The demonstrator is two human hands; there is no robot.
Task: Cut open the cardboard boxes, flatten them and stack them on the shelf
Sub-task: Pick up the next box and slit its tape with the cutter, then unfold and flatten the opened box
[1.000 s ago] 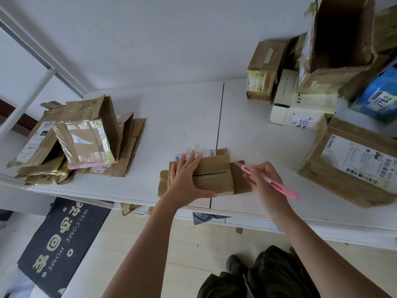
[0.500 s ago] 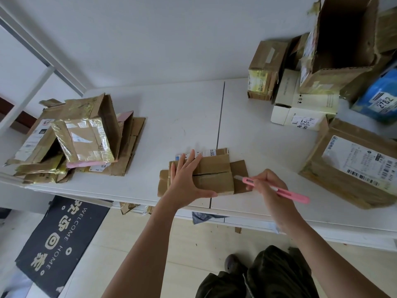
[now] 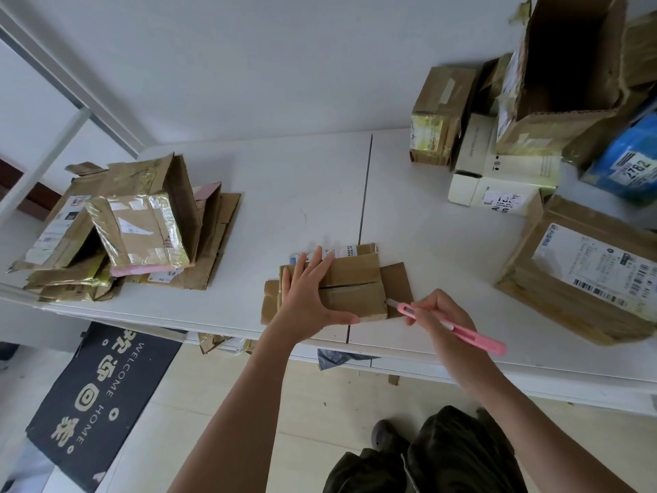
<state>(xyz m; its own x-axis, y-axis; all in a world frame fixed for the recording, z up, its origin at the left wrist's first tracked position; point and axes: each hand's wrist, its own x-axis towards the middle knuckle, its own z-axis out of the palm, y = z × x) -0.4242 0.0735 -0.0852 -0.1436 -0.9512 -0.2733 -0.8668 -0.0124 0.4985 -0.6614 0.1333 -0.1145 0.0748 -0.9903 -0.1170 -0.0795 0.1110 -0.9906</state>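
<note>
A small brown cardboard box (image 3: pixel 355 286) lies on the white table (image 3: pixel 305 193) near its front edge, with its side flaps spread out flat. My left hand (image 3: pixel 307 297) presses down on the box's left half with straight, spread fingers. My right hand (image 3: pixel 435 314) grips a pink utility knife (image 3: pixel 451 327). The blade tip touches the box's right end. A pile of flattened boxes (image 3: pixel 117 229) lies at the table's left end.
Several uncut boxes crowd the right: a large labelled box (image 3: pixel 583 268), a white box (image 3: pixel 497 183), a taped brown box (image 3: pixel 439 115), an open tall box (image 3: pixel 565 69) and a blue parcel (image 3: pixel 629 165). A dark doormat (image 3: pixel 103 400) lies on the floor.
My right hand has swung the pink knife down and left, bringing the blade tip onto the box's right end. My left hand has stayed pressed on the box.
</note>
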